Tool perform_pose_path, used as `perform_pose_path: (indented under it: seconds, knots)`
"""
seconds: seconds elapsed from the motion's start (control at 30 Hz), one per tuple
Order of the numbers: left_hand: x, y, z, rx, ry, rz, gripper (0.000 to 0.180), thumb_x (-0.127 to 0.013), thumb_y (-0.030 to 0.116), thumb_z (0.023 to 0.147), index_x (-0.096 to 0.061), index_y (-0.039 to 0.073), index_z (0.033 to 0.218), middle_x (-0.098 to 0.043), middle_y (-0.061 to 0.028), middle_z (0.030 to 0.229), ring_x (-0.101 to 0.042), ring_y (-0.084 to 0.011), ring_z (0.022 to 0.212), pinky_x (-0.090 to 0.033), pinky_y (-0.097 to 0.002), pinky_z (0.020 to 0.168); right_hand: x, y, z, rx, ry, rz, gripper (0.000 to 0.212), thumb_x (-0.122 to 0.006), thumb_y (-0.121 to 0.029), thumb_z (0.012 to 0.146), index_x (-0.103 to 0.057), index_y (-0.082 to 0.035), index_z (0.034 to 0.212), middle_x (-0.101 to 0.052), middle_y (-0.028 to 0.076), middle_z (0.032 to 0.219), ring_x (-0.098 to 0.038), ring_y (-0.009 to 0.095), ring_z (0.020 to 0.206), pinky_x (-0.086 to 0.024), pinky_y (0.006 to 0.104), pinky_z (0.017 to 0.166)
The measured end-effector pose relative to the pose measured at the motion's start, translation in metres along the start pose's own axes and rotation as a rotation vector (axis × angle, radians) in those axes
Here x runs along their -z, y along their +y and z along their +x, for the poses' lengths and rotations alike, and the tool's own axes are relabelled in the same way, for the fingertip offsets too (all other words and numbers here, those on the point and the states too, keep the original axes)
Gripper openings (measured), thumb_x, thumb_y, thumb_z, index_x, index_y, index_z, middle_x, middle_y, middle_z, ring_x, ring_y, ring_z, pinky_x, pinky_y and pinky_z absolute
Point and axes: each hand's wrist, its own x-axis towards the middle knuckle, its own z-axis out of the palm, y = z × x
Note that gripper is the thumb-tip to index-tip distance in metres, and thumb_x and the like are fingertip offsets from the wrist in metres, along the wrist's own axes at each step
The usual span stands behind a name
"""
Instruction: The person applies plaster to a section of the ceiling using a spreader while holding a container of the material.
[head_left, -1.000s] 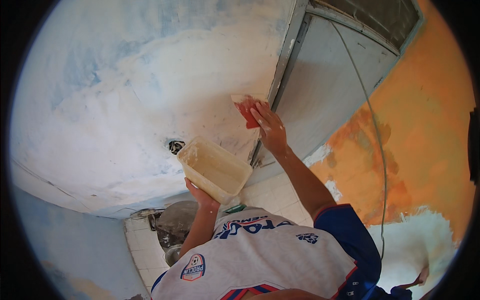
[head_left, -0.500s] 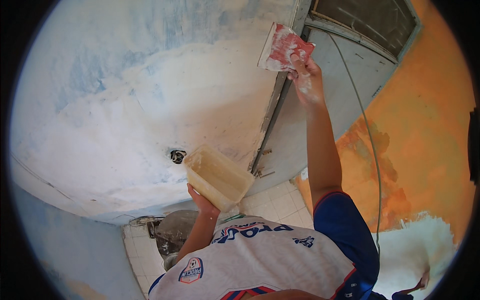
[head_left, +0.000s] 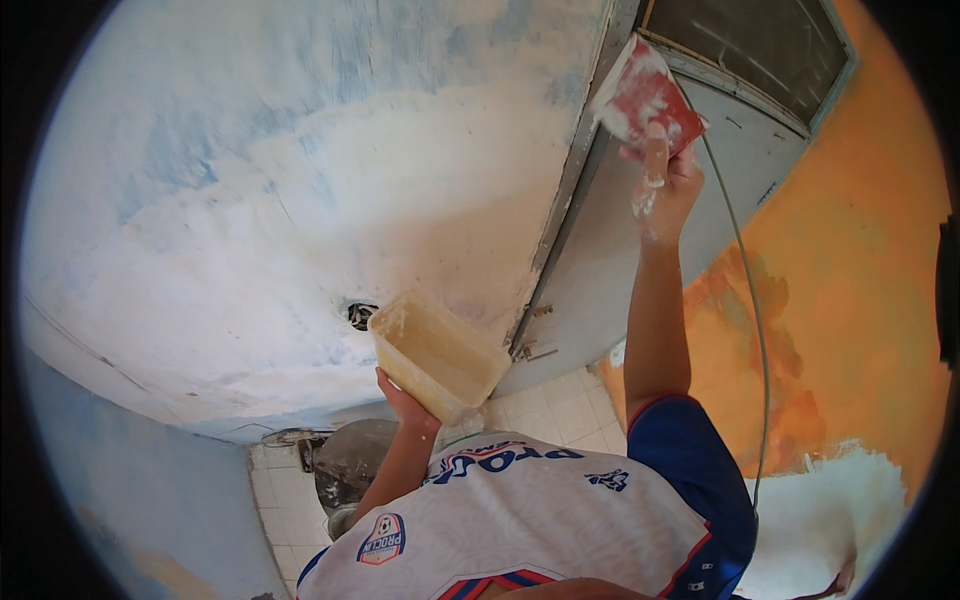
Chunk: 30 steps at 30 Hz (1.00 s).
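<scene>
High up by the door frame, my right hand [head_left: 668, 180] grips a flat red putty spreader [head_left: 655, 100] smeared with white paste. White smears also mark the fingers and wrist. The spreader's pale edge points up and left, in front of the frame. Low in front of my chest, my left hand [head_left: 405, 400] holds a rectangular cream plastic tub [head_left: 440, 355] from its near left side. The tub is tilted, and its inside shows a thin coat of dried residue. Behind it stands the wall [head_left: 300, 230], patchy with white filler over pale blue.
A hole with wires [head_left: 361, 316] opens in the wall left of the tub. Right of the wall is a grey door [head_left: 590, 250], with a cable [head_left: 745, 270] hanging before it and an orange wall [head_left: 850, 280] beyond. A dirty round container [head_left: 350, 460] stands on the tiled floor [head_left: 280, 505].
My right hand has moved right with the spreader, off the wall's edge to in front of the door frame, and the spreader has turned. The left hand and tub stay put.
</scene>
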Motion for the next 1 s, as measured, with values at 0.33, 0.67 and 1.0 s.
perform_pose_path:
  seconds: [0.33,0.67,1.0]
  knots:
    - [-0.027,-0.006,0.007,-0.097,0.004,0.011,0.076,-0.025,0.069,0.102,-0.038,0.020,0.158,-0.046,-0.0086,0.157,-0.048,-0.0345,0.141,-0.041,-0.0515,0.117,-0.017,0.070,-0.042,0.738,-0.461,-0.927,0.056,-0.066,0.005,0.083,-0.069,-0.015,0.135,-0.063,0.007,0.145,-0.056,0.026,0.139,-0.059,0.0336,0.099]
    - [-0.037,-0.016,0.007,-0.074,0.031,0.022,0.077,-0.025,0.070,0.102,-0.038,0.019,0.159,-0.047,-0.0090,0.157,-0.049,-0.0347,0.140,-0.042,-0.0516,0.116,-0.016,0.011,-0.003,0.829,-0.420,-0.620,0.050,-0.068,0.005,0.081,-0.073,-0.013,0.127,-0.063,0.006,0.144,-0.056,0.025,0.138,-0.059,0.0369,0.100]
    - [-0.019,-0.025,0.005,-0.129,0.044,-0.006,0.076,-0.023,0.070,0.102,-0.040,0.020,0.157,-0.049,-0.0076,0.154,-0.050,-0.0325,0.139,-0.044,-0.0488,0.114,0.023,0.087,-0.098,0.760,-0.812,-0.503,0.058,-0.066,0.006,0.082,-0.068,-0.014,0.136,-0.056,0.007,0.152,-0.050,0.024,0.144,-0.048,0.0388,0.116]
